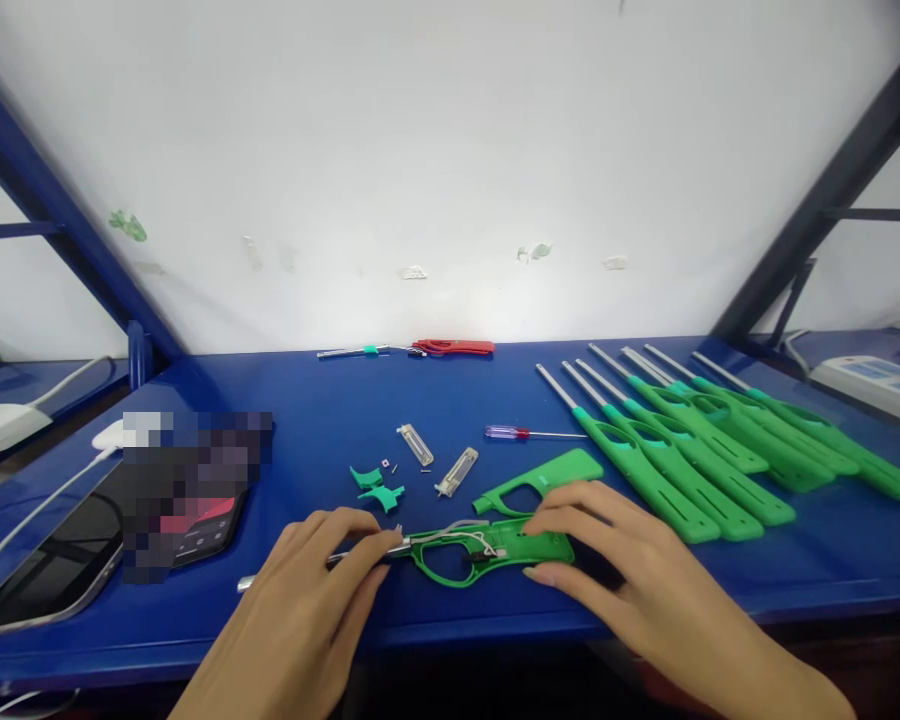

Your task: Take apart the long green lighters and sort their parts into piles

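Observation:
An opened green gas lighter handle half [525, 548] lies in front of me, with pale wires and a small black part inside. My left hand [307, 575] is closed on its metal tube, whose tip sticks out at the left. Thumb and fingers of my right hand [637, 555] grip the wide end of the handle half. Just behind lies the other green shell half [574, 468], partly covered by my right fingers. Two teal triggers [381, 496], two clear fuel tanks [459, 472] and several tiny metal parts lie loose beyond my hands.
A screwdriver [507, 433] with a clear and red handle lies farther back. Several green lighters [664, 490] are laid out at right. A red lighter [454, 347], partly apart, rests by the wall. Phones [64, 565] and a white cable [37, 510] occupy the left side.

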### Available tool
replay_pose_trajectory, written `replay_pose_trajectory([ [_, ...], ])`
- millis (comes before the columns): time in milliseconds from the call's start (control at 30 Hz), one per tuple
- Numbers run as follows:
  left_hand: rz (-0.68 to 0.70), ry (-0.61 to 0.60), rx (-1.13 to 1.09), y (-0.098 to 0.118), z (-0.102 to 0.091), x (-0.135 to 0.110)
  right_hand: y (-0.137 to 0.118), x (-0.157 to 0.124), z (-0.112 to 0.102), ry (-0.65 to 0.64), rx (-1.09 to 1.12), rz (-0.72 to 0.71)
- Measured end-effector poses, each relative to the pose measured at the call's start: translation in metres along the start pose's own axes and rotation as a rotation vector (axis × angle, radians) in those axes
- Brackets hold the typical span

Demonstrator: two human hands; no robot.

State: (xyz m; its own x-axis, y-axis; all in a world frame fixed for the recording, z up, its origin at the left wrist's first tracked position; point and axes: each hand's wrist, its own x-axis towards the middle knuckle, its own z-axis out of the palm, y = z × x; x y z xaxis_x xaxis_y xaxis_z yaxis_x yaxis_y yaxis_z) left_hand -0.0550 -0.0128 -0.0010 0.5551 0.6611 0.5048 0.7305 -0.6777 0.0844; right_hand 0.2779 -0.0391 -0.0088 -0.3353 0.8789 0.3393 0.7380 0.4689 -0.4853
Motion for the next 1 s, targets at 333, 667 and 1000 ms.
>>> replay_pose_trajectory([
  [333, 0.001, -0.028, 0.002, 0.002, 0.003, -0.005, 0.001, 0.002, -0.005, -0.071, 0.106, 0.131],
  [667, 0.044, 0.023, 0.058, 0.022, 0.0, 0.014, 0.002, 0.002, -0.004, -0.056, 0.065, 0.115],
  [1000, 0.001, 0.065, 0.029, 0.026, -0.007, 0.023, 0.003, 0.003, -0.004, -0.064, 0.059, 0.095],
])
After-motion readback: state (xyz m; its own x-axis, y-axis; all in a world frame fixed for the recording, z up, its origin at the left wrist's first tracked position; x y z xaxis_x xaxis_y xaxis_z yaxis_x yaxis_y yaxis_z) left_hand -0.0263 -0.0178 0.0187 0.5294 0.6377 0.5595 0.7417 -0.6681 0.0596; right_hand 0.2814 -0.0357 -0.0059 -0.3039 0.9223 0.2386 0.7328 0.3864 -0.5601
